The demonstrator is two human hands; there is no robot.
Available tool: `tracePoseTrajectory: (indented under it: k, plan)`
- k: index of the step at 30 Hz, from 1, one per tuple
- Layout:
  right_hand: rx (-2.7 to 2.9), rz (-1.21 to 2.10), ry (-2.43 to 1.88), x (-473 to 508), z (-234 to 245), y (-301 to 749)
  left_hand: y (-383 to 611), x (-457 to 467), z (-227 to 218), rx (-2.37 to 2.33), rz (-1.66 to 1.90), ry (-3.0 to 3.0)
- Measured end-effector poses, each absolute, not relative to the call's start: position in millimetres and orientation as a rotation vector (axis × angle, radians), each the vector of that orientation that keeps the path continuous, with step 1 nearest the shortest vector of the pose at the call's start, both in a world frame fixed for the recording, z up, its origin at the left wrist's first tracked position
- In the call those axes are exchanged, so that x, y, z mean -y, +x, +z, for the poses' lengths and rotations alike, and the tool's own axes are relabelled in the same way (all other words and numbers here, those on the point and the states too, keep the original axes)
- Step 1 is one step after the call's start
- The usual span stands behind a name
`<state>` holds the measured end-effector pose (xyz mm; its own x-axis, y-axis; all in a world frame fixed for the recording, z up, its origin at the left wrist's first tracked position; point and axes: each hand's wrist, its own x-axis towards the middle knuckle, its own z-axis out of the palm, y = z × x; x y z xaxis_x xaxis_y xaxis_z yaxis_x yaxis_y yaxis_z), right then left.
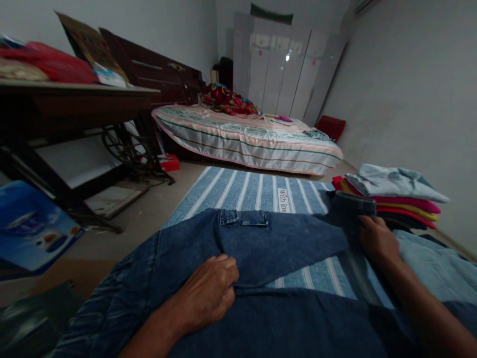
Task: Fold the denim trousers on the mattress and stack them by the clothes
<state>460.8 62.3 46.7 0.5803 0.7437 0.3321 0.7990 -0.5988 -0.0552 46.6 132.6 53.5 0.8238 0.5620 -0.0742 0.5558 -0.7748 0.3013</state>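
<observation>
Dark blue jeans (pixel 283 246) lie spread across a blue-and-white striped sheet (pixel 244 191), with a flap pocket on the upper leg. My left hand (pixel 208 288) is closed on the fabric near the middle, where the two legs part. At the far end of the upper leg, my right hand (pixel 378 241) grips the cuff, which is lifted and bent. The lower leg runs toward the bottom right, its end out of sight. The waist part reaches past the lower left.
Folded clothes (pixel 402 194) are stacked at the right, with light blue denim (pixel 436 263) in front. A sewing-machine table (pixel 82 104) stands at the left above a blue box (pixel 35 223). Behind are a bed (pixel 246 141) and a white wardrobe (pixel 276 74).
</observation>
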Motion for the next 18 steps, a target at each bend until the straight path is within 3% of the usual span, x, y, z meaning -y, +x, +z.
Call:
tracePoseTrajectory:
  k: [2, 5, 8, 12, 18]
  plan:
    - [1.28, -0.335, -2.845, -55.3, 43.6, 458.4, 45.8, -132.0, 53.6, -0.846, 0.027, 2.691]
    - [1.302, -0.504, -2.916, -52.7, 41.1, 445.3, 46.1, -130.6, 56.5, -0.855, 0.006, 2.678]
    - [1.645, -0.55, -2.67, -64.5, 36.1, 425.7, 48.0, -129.4, 61.3, -0.882, -0.035, 2.666]
    - [2.08, -0.208, -2.299, -87.7, 16.2, 421.1, 49.0, -128.5, 63.5, -0.89, -0.068, 2.663]
    - [1.59, -0.615, -2.702, -78.7, 0.7, 461.5, 46.5, -127.7, 58.6, -0.884, -0.034, 2.676]
